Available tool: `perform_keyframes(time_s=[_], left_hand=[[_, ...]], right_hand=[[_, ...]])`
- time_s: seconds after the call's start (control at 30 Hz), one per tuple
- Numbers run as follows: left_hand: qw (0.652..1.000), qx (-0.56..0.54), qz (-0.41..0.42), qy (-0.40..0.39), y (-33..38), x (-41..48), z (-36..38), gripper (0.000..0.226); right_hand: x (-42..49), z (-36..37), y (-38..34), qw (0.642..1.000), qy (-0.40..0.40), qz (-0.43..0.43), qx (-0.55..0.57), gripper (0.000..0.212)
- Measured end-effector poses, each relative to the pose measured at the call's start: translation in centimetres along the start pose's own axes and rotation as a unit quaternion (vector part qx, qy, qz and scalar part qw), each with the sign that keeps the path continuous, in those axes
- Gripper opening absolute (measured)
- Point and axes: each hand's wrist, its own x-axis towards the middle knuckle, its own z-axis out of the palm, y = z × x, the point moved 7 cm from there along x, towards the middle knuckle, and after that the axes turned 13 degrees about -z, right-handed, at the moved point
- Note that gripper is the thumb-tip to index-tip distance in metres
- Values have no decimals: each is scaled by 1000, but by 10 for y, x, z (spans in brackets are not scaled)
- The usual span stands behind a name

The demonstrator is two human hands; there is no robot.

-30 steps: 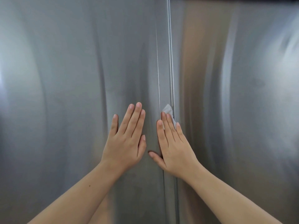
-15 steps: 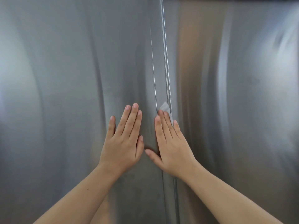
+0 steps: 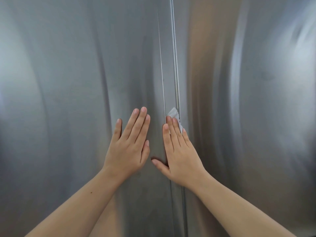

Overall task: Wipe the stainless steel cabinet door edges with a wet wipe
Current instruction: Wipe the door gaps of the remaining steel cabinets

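**A:** Head cam, is anything actually changing over the last second?

**B:** Barely. The right hand (image 3: 181, 154) is pressing the wet wipe (image 3: 173, 113) onto the door edges (image 3: 175, 65) at nearly the same spot, maybe creeping up a hair. I'm guessing the long stretch above is still waiting for its wipe.

**A:** Fingers?

**B:** The right fingers (image 3: 176, 132) are lying straight and close together over the wipe, thumb sticking out sideways. The left hand (image 3: 130, 147) is resting flat on the left door (image 3: 68, 82), fingers straight, holding nothing.

**A:** Counting?

**B:** I'm counting two hands, one wipe and two doors, the right door (image 3: 248, 100) being the other.
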Motion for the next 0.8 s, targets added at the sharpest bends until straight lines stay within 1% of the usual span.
perform_keyframes(time_s=[0.47,0.8], left_hand=[[999,-15,-29,-14,19,-42,7,59],[999,-9,-22,-36,28,-76,14,59]], right_hand=[[-38,13,-22,1000,-3,7,27,81],[-59,19,-34,998,-10,18,60,81]])
